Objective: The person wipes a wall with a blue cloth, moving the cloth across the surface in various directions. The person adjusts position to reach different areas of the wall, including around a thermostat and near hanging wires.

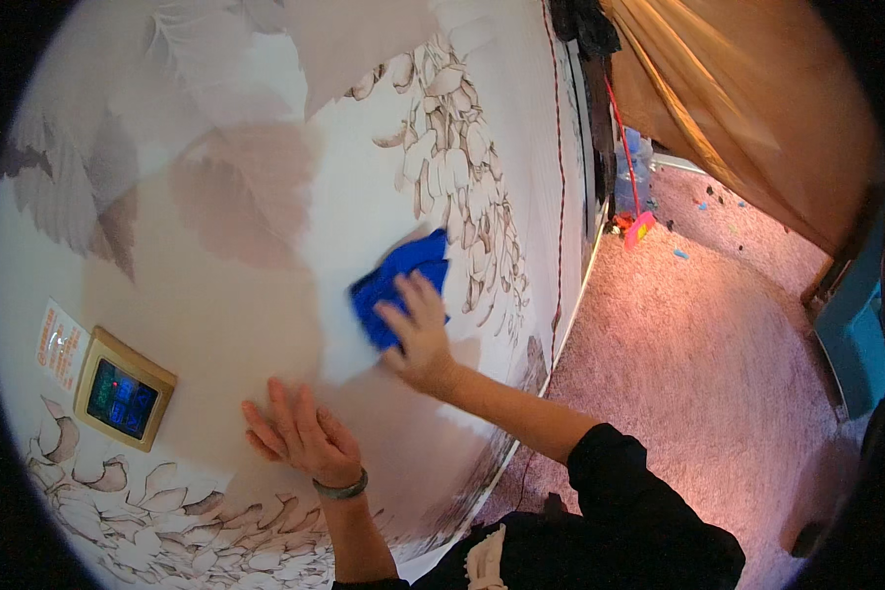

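A folded blue cloth [402,284] lies flat against a wall covered with leaf-and-petal patterned wallpaper [354,184]. My right hand [422,339] presses on it with spread fingers, thumb below its lower edge. Lower left of the cloth, my left hand [299,435] is held up at the wall with its fingers apart and nothing in it. Whether its fingertips touch the wallpaper cannot be told. A dark bangle [341,487] circles that wrist. Left of this hand, a gold-framed control panel [125,389] with a lit screen is mounted on the wall.
A printed label [62,343] sits beside the panel. A twisted dark red cord [560,184] runs down the wall. On the pink carpet [678,354] lie small scraps and a pink brush-like head [640,229] with a red handle. An orange-brown curtain [752,96] hangs at upper right.
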Motion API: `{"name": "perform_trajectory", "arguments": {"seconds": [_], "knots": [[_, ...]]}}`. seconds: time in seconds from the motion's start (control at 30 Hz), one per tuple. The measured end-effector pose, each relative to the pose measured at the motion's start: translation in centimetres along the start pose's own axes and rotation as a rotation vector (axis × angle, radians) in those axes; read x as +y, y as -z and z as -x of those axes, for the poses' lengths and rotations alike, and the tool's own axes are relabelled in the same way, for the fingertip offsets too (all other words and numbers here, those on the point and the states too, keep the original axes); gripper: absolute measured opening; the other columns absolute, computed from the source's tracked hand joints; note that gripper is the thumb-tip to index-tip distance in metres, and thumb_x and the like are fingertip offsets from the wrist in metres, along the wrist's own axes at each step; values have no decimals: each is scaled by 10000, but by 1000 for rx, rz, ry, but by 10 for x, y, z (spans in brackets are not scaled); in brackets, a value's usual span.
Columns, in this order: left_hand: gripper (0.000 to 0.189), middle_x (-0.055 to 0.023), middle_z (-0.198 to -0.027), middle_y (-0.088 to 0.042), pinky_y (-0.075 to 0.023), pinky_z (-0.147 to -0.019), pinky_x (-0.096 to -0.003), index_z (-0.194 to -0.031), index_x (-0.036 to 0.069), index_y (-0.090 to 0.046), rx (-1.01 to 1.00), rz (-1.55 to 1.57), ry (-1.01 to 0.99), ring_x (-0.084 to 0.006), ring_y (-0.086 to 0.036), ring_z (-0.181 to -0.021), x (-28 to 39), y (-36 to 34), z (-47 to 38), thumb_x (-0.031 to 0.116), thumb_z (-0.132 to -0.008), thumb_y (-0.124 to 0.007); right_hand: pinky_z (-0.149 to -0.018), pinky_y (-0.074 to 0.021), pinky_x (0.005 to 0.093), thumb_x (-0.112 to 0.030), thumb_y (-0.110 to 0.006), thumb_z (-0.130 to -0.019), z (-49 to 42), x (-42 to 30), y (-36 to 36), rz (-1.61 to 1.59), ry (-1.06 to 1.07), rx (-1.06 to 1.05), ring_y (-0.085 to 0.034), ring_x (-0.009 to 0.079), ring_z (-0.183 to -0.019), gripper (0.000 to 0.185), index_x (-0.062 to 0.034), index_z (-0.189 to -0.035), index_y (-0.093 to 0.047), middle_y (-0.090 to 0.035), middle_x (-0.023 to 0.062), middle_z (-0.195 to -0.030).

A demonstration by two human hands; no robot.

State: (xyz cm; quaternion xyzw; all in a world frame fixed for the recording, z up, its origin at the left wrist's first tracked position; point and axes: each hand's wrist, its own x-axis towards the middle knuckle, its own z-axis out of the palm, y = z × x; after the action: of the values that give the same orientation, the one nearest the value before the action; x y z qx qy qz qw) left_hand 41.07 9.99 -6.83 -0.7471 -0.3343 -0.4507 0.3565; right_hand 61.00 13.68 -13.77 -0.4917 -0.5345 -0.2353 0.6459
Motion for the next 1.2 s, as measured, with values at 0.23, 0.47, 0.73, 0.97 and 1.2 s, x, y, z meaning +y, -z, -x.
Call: {"name": "perform_trajectory", "arguments": {"seconds": [0.23, 0.47, 0.73, 0.97, 1.2], "knots": [[300, -219, -1384, -524, -151, -1137, -580, -1140, 20, -617, -130, 341, 20, -475, -327, -1384, -16, 37, 9, 137, -941, -426, -1131, -271, 495, -170, -614, -839, -29, 39, -6, 67, -303, 191, -356, 445, -1341, 501, -36, -1313, -520, -392, 260, -1453], [304, -214, -1347, -547, -195, -1116, -600, -1111, 1, -616, -95, 454, 13, -492, -356, -1355, -45, 60, 53, 109, -906, -419, -1150, -227, 495, -226, -545, -898, 12, 19, -14, 24, -605, 282, -321, 445, -1363, 511, 19, -1342, -482, -365, 285, -1462], [264, -192, -1351, -548, -215, -1115, -605, -1087, 1, -614, -201, 509, 6, -471, -366, -1354, -52, 79, 80, 133, -967, -419, -1038, -315, 586, -201, -713, -711, 209, -201, -69, -145, -44, -46, -427, 405, -1296, 518, -182, -1223, -633, -480, 164, -1405], [251, -183, -1358, -538, -232, -1107, -595, -1114, 17, -597, -228, 533, 32, -464, -328, -1379, -71, 103, 104, 121, -974, -417, -1047, -295, 576, -159, -715, -721, 216, -197, -60, -92, -190, -198, -390, 434, -1300, 588, -145, -1291, -572, -398, 214, -1456], [235, -176, -1330, -557, -247, -1106, -570, -1097, 9, -601, -241, 623, 67, -461, -348, -1370, -52, 89, 110, 99, -964, -429, -1142, -196, 547, -58, -617, -836, 162, -117, -42, -43, -437, 15, -246, 509, -1388, 585, -53, -1387, -420, -241, 296, -1528]]}}
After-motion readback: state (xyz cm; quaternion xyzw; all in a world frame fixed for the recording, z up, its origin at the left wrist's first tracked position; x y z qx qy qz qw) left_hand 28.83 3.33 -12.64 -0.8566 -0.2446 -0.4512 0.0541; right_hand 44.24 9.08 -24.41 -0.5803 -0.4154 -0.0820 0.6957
